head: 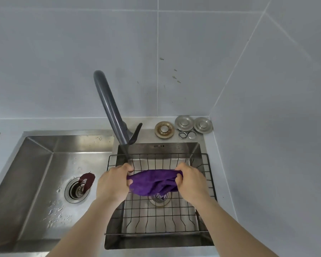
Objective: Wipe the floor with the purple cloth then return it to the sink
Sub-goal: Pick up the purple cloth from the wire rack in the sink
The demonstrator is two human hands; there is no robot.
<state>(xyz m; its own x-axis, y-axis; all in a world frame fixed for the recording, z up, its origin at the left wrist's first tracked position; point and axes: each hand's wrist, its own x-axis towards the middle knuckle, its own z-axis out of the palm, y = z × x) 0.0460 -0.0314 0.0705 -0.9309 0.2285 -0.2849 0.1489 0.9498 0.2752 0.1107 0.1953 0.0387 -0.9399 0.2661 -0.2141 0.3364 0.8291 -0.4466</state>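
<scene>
cloth: purple cloth [154, 181] held in the air over the right basin, stretched between both hands, sagging in the middle.
left hand: left hand [112, 182] curled tight on the cloth's left end, thumb on top, fingers wrapped under.
right hand: right hand [190, 182] pinching the cloth's right end the same way, knuckles toward me.
sink: double sink [50, 145]; wire rack [156, 217] sits in the right basin, cloth hangs above it, not touching as far as I can see.
left basin: wet, droplets on the bottom, a dark red stopper [87, 179] by the drain.
tap: dark faucet [109, 106] angled over the divider; no water running that I can see.
floor: out of view, so I can't tell whether it's wiped.
progress: my read is either pickup or return at the sink; can't tell which from this.
left to do: at minimum, cloth isn't resting in the sink yet; hands must let go of it.
</scene>
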